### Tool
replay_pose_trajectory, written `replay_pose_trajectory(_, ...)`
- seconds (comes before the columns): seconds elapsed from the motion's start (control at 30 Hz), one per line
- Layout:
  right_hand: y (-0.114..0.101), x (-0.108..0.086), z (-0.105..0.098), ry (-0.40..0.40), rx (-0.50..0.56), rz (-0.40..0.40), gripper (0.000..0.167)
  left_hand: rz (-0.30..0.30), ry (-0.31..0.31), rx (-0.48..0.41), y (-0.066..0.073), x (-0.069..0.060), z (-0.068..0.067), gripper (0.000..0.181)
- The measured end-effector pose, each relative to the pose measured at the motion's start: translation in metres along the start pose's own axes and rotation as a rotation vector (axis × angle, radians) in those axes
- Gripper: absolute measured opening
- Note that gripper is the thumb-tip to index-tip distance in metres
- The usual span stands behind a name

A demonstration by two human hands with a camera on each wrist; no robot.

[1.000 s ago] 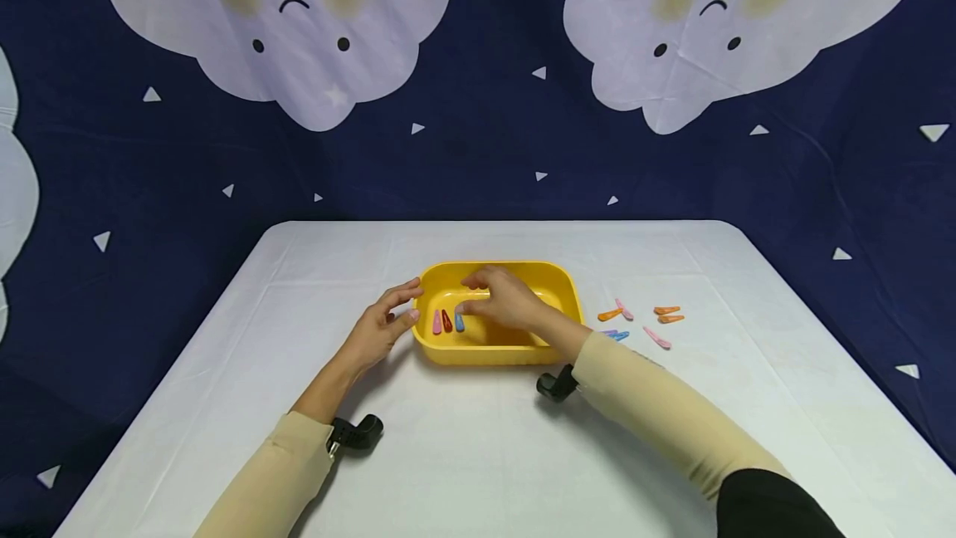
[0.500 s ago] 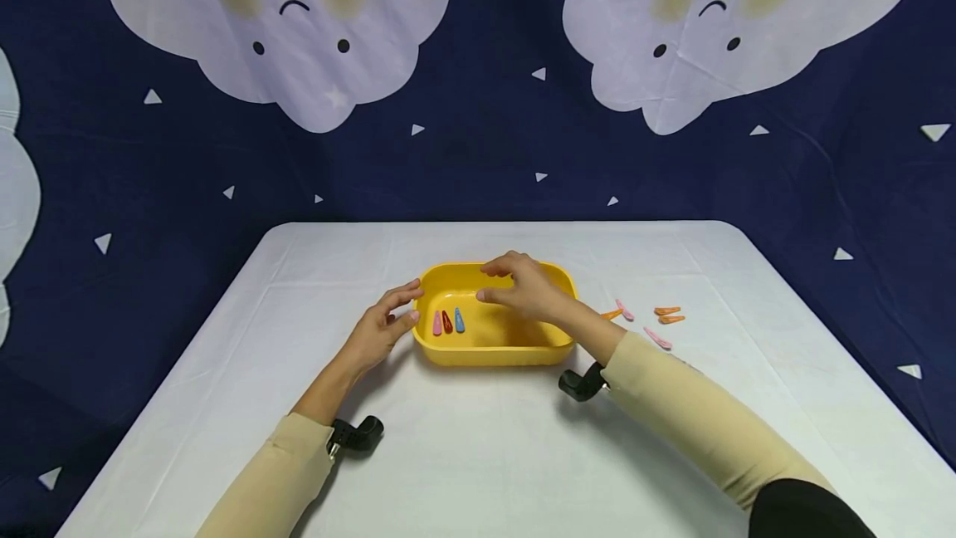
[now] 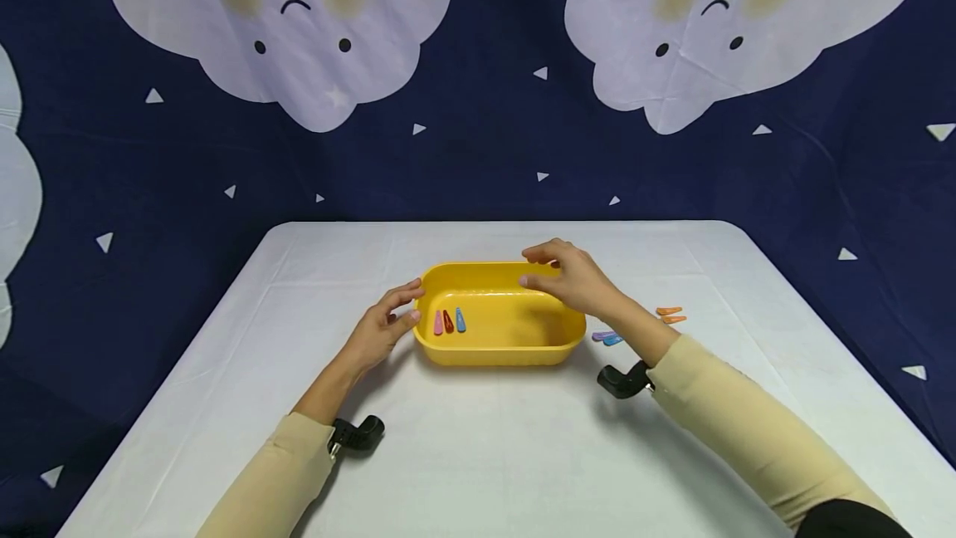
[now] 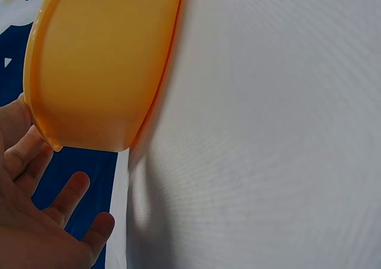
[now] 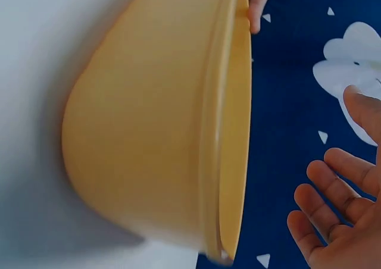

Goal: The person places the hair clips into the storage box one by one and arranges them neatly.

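Observation:
A yellow plastic tub (image 3: 500, 355) stands on the table, with a pink hair clip (image 3: 438, 322), a red hair clip (image 3: 448, 321) and a blue hair clip (image 3: 460, 320) side by side at its left. My left hand (image 3: 378, 329) touches the tub's left end with thumb and fingertips; its other fingers spread loosely in the left wrist view. Above the tub's right end is my right hand (image 3: 573, 276), fingers apart and nothing between them. In the right wrist view its relaxed fingers (image 5: 318, 206) are clear of the rim.
Right of the tub lie a purple hair clip (image 3: 602, 336) and a blue one beside it, partly behind my right forearm. Orange hair clips (image 3: 672, 320) lie farther right. A white cloth covers the table (image 3: 478, 447); a dark blue cloud-print curtain (image 3: 478, 164) hangs behind.
My right hand has moved right and away from the blue clip in the tub, which it was at a second ago. The forearm now hides the pink clips outside. My left hand stays put.

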State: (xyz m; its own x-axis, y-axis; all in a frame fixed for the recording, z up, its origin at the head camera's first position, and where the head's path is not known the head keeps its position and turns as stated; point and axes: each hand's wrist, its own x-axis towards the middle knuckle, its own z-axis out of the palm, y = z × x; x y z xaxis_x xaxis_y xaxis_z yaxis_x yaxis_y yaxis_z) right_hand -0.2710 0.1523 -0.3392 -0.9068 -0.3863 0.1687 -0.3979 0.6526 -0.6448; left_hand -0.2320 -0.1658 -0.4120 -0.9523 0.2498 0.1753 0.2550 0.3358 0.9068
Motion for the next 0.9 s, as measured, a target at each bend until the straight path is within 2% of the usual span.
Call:
replay_pose_trajectory(0.17, 0.009, -0.009, -0.015, 0.024, 0.005, -0.015, 0.052, -0.002, -0.001, -0.001, 0.0, 0.0, 0.0, 0.04)
replay_pose_trajectory(0.4, 0.024, -0.02, -0.032, 0.022, -0.03, 0.044, 0.055, -0.004, -0.004, -0.006, 0.001, 0.0, 0.001, 0.04)
replay_pose_trajectory(0.9, 0.068, -0.036, -0.048, 0.031, -0.041, 0.09, 0.059, -0.004, 0.001, -0.006, -0.003, 0.0, 0.001, 0.039)
